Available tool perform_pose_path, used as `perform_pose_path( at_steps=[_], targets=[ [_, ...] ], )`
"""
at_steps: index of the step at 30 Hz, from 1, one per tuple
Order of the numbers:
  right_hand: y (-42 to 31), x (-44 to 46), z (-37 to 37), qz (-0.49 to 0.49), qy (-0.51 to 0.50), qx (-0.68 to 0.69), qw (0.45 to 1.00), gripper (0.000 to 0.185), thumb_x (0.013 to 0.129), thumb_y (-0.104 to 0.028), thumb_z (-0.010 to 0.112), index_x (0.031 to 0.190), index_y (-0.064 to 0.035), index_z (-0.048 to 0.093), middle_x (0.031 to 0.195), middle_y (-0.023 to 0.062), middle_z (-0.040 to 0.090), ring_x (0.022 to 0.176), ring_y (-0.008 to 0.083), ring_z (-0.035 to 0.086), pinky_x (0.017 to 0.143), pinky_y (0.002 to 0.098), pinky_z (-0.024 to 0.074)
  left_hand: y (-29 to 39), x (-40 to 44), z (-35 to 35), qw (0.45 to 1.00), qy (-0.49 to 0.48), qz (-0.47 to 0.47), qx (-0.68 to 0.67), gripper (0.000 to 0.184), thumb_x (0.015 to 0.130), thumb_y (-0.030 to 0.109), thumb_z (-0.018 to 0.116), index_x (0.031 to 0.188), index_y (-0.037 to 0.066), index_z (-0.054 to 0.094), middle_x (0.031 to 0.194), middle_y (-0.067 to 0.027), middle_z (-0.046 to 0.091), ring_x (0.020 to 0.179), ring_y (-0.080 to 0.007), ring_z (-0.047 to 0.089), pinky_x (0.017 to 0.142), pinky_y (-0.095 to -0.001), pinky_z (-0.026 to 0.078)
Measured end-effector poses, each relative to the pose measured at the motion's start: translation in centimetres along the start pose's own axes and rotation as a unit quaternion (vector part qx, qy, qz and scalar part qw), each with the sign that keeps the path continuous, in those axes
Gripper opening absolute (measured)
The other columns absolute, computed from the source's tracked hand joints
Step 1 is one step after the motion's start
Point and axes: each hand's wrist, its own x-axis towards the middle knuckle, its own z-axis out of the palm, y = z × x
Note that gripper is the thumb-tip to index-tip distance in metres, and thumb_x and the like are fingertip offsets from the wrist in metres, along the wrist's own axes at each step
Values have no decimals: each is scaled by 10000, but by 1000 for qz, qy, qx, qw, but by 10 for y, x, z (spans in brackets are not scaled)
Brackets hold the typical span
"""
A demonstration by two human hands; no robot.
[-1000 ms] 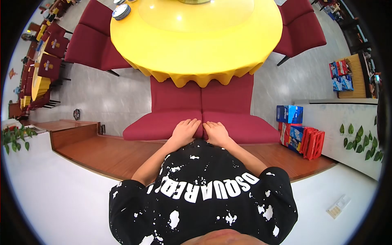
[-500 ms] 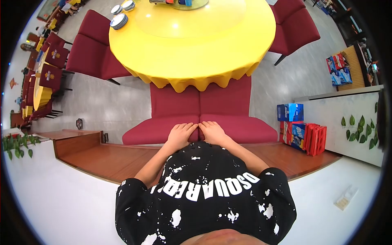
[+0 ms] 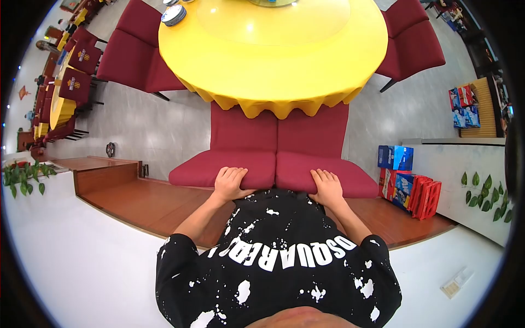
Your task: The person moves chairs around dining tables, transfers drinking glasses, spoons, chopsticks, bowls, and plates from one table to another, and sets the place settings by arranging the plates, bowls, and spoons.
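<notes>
Two maroon upholstered chairs stand side by side in front of me, their backs nearest. My left hand (image 3: 230, 184) is on the top of the left chair's back (image 3: 191, 170), its fingers over the edge and the thumb on the near side. In the same way, my right hand (image 3: 327, 187) grips the top of the right chair's back (image 3: 358, 177), fingers over it and thumb inward. Beyond the seats, the front edge of a round table in a yellow cloth (image 3: 279, 71) hangs over them.
Small plates (image 3: 173, 15) are stacked at the table's left. More maroon chairs (image 3: 136, 49) flank it, one at the right (image 3: 413, 44). Blue and red packages (image 3: 402, 183) stand by a white partition (image 3: 454, 164) at right. Brown wooden ledge (image 3: 131, 202) below.
My hands have moved apart from the middle gap, the left going left and the right going right along the chair backs. The view has shifted slightly.
</notes>
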Motion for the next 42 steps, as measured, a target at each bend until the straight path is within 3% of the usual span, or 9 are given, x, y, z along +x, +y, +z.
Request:
perform_pose_path(
  at_steps=[19, 24, 27, 31, 32, 35, 40, 42],
  targets=[
    [-9, 1, 15, 6, 20, 28, 999, 782, 596, -316, 827, 1303, -99, 573, 1259, 152, 639, 1161, 327, 614, 987, 453, 460, -17, 4, -10, 998, 6, 44, -34, 593, 584, 460, 853, 952, 31, 674, 887, -74, 694, 799, -242, 652, 772, -377, 475],
    [-12, -1, 4, -4, 25, 25, 999, 762, 634, -366, 827, 1295, -86, 572, 1264, 143, 624, 1192, 316, 575, 1001, 448, 429, -6, 9, -14, 997, -78, 5, -3, 661, 645, 514, 786, 1098, 50, 651, 1049, -81, 665, 945, -239, 623, 859, -397, 446],
    [-12, -9, -13, -50, 88, 40, 994, 638, 695, -354, 788, 1240, -74, 609, 1259, 129, 615, 1195, 309, 557, 1004, 449, 411, 1, 16, -13, 988, -153, 11, -4, 710, 695, 525, 744, 1225, 74, 605, 1173, -96, 630, 1049, -250, 590, 910, -410, 425],
    [17, -26, -21, 35, 176, 98, 979, 397, 770, -304, 714, 1070, -47, 671, 1140, 127, 650, 1136, 321, 574, 953, 465, 424, 10, 34, -10, 979, -197, 1, -59, 710, 773, 526, 695, 1319, 93, 557, 1270, -116, 600, 1123, -273, 563, 944, -417, 414],
    [29, -31, -23, 72, 206, 90, 972, 314, 793, -279, 688, 995, -39, 684, 1078, 128, 665, 1094, 327, 587, 922, 468, 433, 16, 41, -13, 975, -215, -16, -58, 630, 848, 516, 633, 1314, 97, 570, 1280, -113, 606, 1133, -276, 568, 951, -416, 411],
    [75, -59, -18, 213, 271, 25, 938, 252, 816, -254, 660, 939, -35, 678, 1021, 123, 672, 1026, 329, 599, 894, 466, 436, 22, 46, -2, 967, -245, -63, -37, 578, 885, 503, 595, 1295, 96, 590, 1266, -101, 622, 1141, -268, 571, 952, -417, 410],
    [98, -75, -6, 441, 298, 27, 846, 215, 847, -247, 608, 921, -64, 693, 1026, 111, 678, 988, 331, 603, 889, 458, 451, 30, 52, 3, 974, -181, -131, -46, 421, 905, 426, 593, 1150, 93, 673, 1118, -83, 693, 1043, -257, 629, 908, -388, 450],
    [108, -74, 2, 461, 303, 40, 833, 198, 842, -237, 604, 893, -71, 700, 997, 119, 680, 952, 338, 608, 835, 454, 490, 31, 50, 6, 975, -162, -146, -36, 386, 902, 400, 605, 1118, 91, 686, 1088, -82, 702, 1015, -261, 639, 887, -392, 462]
  ],
)
